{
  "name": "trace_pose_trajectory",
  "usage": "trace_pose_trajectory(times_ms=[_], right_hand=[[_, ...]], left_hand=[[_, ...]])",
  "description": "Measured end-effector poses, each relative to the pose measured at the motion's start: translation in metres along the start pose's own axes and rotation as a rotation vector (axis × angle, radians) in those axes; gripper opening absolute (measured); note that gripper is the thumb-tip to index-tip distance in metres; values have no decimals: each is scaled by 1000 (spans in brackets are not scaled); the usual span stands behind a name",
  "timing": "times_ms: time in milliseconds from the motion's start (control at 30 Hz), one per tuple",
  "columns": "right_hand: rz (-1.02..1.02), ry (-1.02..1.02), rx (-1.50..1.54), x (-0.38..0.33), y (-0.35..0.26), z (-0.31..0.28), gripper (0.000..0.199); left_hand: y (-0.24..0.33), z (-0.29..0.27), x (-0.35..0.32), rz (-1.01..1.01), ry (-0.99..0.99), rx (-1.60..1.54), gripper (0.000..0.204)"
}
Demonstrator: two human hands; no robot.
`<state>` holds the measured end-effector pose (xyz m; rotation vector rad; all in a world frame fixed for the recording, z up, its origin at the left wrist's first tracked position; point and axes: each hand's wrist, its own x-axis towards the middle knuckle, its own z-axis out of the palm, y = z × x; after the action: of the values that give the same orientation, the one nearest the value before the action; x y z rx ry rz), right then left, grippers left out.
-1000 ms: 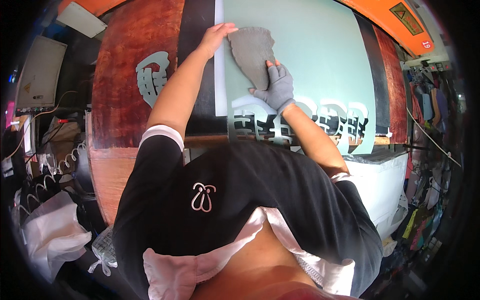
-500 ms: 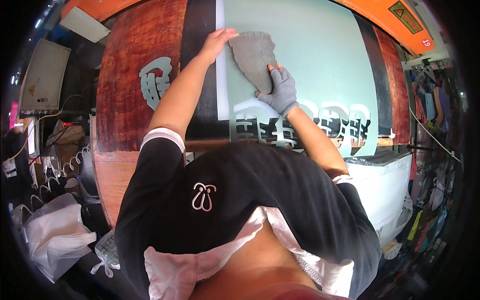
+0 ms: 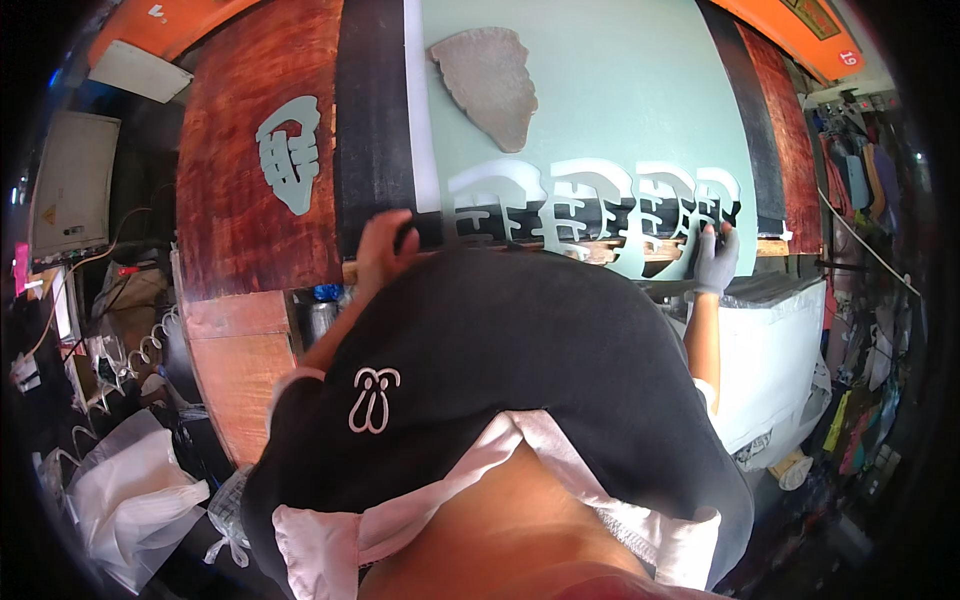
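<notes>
Worn on the head, looking steeply down over the chest onto the pale green sheet (image 3: pixel 600 110). Close to the torso, farther from that sheet. Fisheye bending straight edges toward the rim around that sheet. Single view only.

Matt pale-green foam sheet (image 3: pixel 600 90), rough grey pattern piece (image 3: pixel 492 80) — glossy reddish wooden table (image 3: pixel 240 250)

A reddish wooden table (image 3: pixel 235 215) carries a pale green sheet (image 3: pixel 600 90) over black mat (image 3: pixel 372 130).
</notes>
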<state>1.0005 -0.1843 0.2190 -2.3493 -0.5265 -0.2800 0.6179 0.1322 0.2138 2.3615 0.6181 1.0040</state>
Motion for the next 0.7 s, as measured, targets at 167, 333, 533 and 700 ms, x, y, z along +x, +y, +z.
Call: trace_pose_trajectory(times_ms=[167,333,533,700], right_hand=[[-304,180,-114,-1,32,24,23],[-396,282,49,11,33,35,16],[-339,272,32,20,27,49,15],[-435,-16,-140,44,25,42,25]], left_hand=[[11,10,-22,-136,-312,223,11],[9,24,-21,85,3,322,11],[14,42,-31,-2,163,432,27],[-19,60,-43,-64,184,470,33]])
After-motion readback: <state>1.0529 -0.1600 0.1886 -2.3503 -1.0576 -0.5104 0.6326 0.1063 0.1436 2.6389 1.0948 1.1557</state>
